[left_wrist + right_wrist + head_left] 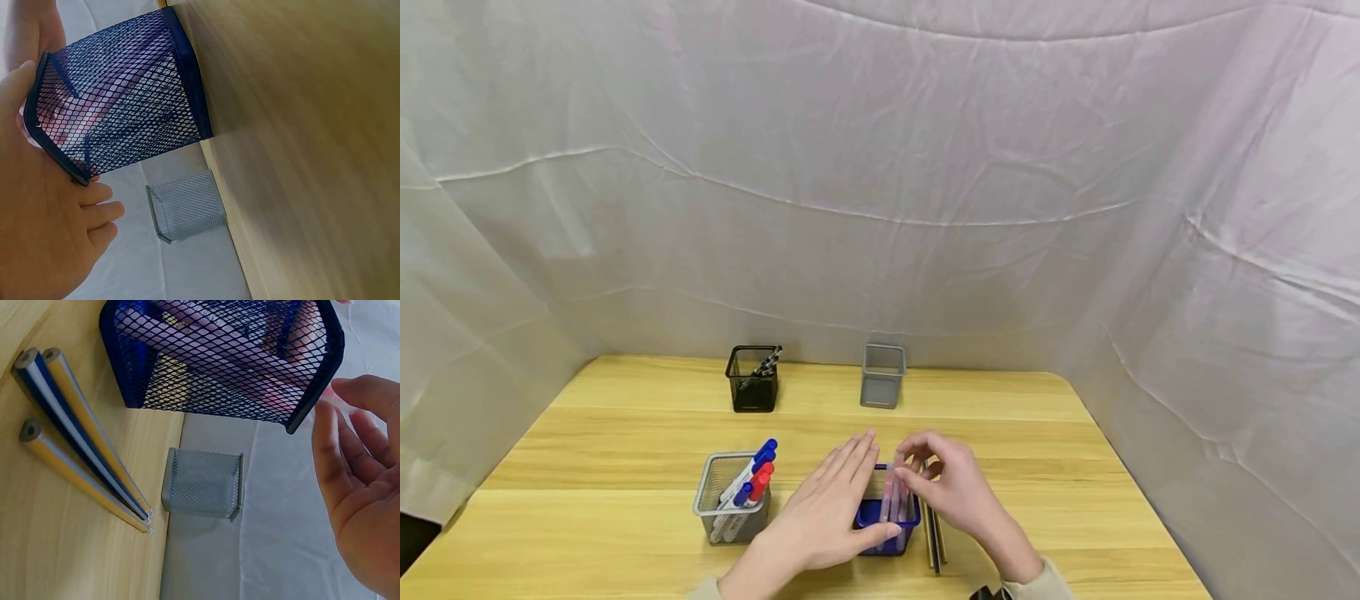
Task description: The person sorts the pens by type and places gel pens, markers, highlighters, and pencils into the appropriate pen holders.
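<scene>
A blue mesh pen holder [912, 518] stands near the front of the table with several pale pink pens [886, 504] in it. My left hand [823, 508] lies along its left side, fingers straight and thumb stretched across the near side. In the left wrist view the palm is right at the rim of the blue holder [125, 94]. At the top of the holder my right hand [951, 483] pinches the pink end of a pen [331, 395] between thumb and index finger. The pen's lower part is hidden behind the mesh and other pens.
Several striped pencils [934, 537] lie just right of the blue holder. On the left, a silver mesh holder [703, 504] contains blue- and red-capped markers [752, 483]. Farther back stand a black holder [741, 387] with dark pens and a grey mesh holder [880, 392].
</scene>
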### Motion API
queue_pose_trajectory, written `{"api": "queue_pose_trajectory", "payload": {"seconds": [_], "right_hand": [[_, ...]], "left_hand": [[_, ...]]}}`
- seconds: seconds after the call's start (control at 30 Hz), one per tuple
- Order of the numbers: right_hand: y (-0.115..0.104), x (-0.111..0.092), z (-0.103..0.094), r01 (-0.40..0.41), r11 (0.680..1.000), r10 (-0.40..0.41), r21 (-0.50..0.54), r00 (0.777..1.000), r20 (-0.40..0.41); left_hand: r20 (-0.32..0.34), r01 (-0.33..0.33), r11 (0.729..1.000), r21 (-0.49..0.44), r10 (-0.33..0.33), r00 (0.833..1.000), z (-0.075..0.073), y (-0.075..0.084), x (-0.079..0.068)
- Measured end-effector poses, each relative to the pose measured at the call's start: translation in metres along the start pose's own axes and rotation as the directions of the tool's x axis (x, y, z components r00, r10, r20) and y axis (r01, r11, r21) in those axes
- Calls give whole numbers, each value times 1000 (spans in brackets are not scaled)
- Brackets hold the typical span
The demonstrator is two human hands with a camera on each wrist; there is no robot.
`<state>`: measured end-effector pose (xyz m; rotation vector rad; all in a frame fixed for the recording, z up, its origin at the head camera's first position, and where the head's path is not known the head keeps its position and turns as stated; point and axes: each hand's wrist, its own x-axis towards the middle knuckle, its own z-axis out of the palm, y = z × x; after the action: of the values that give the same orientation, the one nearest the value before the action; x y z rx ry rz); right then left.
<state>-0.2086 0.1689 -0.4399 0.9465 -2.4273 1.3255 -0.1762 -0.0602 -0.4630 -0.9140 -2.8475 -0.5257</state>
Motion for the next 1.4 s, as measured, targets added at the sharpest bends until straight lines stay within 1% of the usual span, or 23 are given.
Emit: {"api": "queue_pose_trajectory", "payload": {"seconds": [0.1, 0.23, 0.4, 0.6, 0.73, 0.87, 1.0, 1.1, 1.23, 1.4], "right_hand": [[1, 0, 0, 8, 998, -8, -57, 1000, 2], [4, 0, 0, 27, 995, -26, -97, 1000, 12], [6, 0, 1, 38, 993, -37, -110, 999, 13], [6, 0, 1, 33, 992, -33, -124, 999, 5], [6, 0, -1, 18, 993, -20, -120, 1000, -15], [8, 0, -3, -1, 996, -7, -94, 997, -83], [13, 0, -6, 25, 995, -42, -98, 983, -178], [16, 1, -10, 40, 993, -64, -108, 970, -232], [21, 2, -14, 25, 992, -58, -121, 959, -277], [26, 4, -21, -5, 990, -40, -144, 950, -310]], "left_hand": [[3, 0, 1000, -4, 0, 1000, 0, 0, 0], [7, -1, 1000, -2, 1, 1000, 0, 1, 0], [11, 1, 1000, -2, -1, 1000, 0, 1, -1], [13, 4, 1000, -11, -3, 1000, 0, 1, 0], [12, -1, 1000, -10, 1, 1000, -1, 1, 0], [14, -1, 1000, -5, 1, 1000, -1, 2, -1], [15, 1, 1000, -6, -1, 1000, -1, 2, 0], [17, 2, 1000, -11, -2, 1000, -1, 2, 0], [18, 2, 1000, -23, -1, 1000, -1, 1, 0], [21, 3, 1000, -25, -3, 1000, -2, 0, 0]]}}
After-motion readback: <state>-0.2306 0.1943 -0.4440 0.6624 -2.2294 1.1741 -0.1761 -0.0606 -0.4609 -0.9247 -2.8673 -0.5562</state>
